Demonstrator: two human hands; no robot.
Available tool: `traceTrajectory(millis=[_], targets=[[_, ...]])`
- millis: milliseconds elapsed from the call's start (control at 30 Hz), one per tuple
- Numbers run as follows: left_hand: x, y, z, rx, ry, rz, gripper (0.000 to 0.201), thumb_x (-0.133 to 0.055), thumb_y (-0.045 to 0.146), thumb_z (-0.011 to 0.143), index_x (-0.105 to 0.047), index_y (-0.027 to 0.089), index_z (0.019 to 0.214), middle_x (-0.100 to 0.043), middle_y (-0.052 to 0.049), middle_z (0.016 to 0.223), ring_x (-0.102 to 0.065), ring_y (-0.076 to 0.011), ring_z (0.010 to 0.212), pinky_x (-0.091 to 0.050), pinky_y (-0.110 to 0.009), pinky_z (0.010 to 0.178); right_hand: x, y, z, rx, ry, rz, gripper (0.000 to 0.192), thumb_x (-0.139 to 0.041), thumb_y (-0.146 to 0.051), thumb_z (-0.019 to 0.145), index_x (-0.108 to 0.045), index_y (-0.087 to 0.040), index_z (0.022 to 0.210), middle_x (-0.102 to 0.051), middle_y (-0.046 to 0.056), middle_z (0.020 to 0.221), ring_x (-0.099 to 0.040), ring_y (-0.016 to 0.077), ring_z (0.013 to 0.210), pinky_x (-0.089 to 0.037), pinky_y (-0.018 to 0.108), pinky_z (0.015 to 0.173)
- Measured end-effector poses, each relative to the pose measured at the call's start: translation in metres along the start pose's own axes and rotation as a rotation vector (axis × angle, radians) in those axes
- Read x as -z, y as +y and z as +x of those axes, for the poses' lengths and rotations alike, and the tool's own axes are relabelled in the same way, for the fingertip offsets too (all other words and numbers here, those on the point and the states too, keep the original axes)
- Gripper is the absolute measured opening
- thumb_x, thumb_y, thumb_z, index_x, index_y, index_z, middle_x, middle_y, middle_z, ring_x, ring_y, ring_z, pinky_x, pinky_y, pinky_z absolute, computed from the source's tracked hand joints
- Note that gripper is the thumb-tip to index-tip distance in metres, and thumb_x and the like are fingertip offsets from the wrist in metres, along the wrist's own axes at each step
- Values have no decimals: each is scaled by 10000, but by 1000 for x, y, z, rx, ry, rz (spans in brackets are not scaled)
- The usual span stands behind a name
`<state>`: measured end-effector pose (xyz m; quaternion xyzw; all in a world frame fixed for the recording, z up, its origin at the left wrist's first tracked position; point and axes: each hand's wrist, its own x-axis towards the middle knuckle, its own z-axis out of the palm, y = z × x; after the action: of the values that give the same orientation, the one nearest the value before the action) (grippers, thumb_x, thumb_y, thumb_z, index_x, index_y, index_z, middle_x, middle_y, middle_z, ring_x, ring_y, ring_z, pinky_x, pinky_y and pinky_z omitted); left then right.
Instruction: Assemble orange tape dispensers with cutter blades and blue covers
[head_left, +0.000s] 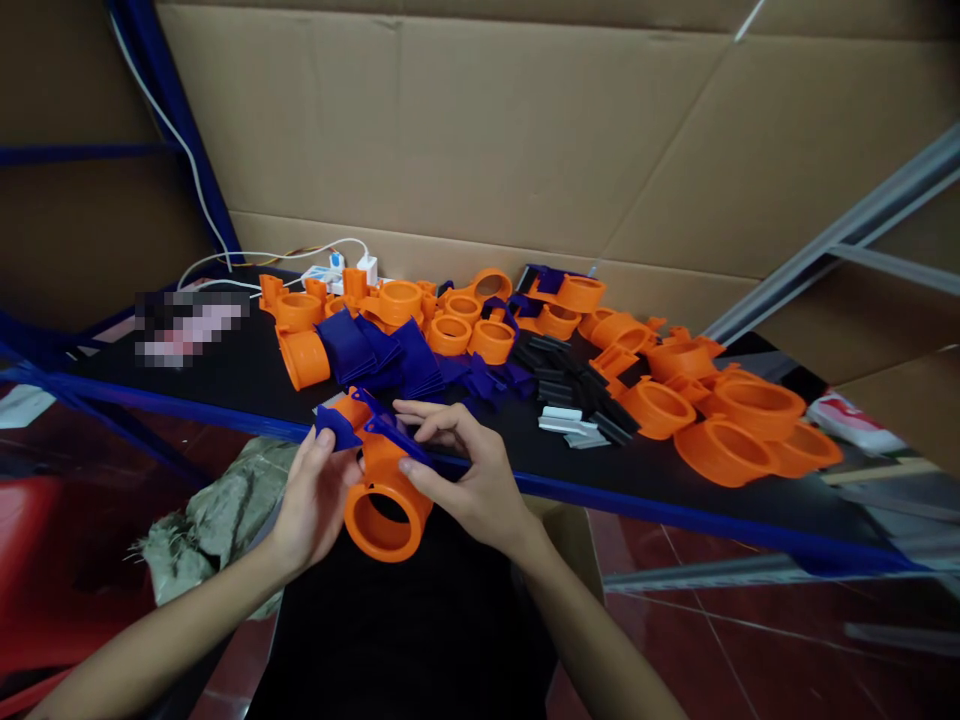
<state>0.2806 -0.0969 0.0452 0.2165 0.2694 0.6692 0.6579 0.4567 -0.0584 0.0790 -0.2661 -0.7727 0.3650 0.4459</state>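
1. A pixelated patch (191, 325) at the left of the frame is hiding whatever is lying on the black tabletop (247, 385) there; nothing under it can be made out.
2. A red and white packet (855, 422) at the right is showing only in part, its markings too small to read.
3. At lower centre, the left hand (311, 500) is curling around the orange ring part (384, 495), its fingertips pinching a blue flat piece (339, 428) against the ring's top.
4. The right hand (469, 470) is pressing thumb and fingers on a second blue strip (397, 435) lying across the same ring; how the strip is seating is hard to tell.
5. The ring is smooth, matte plastic, a short open cylinder, sitting just in front of the table's blue edge (660, 510).
6. Behind it, a heap of like orange rings (720, 410), folded blue pieces (375, 352) and black and white bars (577, 400) is spreading across the middle of the frame.
7. White cables (225, 262) are running to a power strip (334, 270) at upper left, before corrugated cardboard (480, 130).
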Motion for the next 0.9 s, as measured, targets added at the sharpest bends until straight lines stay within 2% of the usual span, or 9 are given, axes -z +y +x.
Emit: traceTrajectory(millis=[167, 367, 567, 900], targets=[[3, 1, 1, -60, -9, 19, 512, -768, 401, 789, -616, 243, 1251, -742, -83, 1122, -683, -310, 1104, -548, -424, 935, 0, 3, 1, -26, -4, 61, 249, -750, -277, 840, -545, -238, 976, -638, 123, 1333, -618, 250, 1224, -489, 445, 1033], [5, -1, 3, -204, 11, 41, 352, -746, 319, 819, -656, 289, 1157, -756, -27, 1063, -676, -261, 1088, -544, -369, 931, 0, 5, 1, 63, -6, -58, 307, -793, -295, 801, -589, -246, 1024, -619, 105, 1350, -579, 243, 1258, -454, 423, 1060], [6, 1, 4, -188, 9, 27, 395, -743, 294, 814, -623, 286, 1190, -710, -39, 1202, -638, -268, 1157, -523, -402, 965, 4, 7, 2, 68, -24, -117, 277, -778, -302, 817, -586, -243, 1008, -632, 105, 1325, -599, 245, 1218, -462, 431, 1040], [6, 1, 4, -173, 26, 30, 275, -756, 307, 803, -655, 268, 1056, -721, -10, 1087, -666, -225, 1081, -508, -378, 973, 8, 8, 2, 59, -38, -98, 242, -756, -287, 838, -590, -251, 1011, -635, 87, 1316, -600, 231, 1211, -477, 409, 1019]])
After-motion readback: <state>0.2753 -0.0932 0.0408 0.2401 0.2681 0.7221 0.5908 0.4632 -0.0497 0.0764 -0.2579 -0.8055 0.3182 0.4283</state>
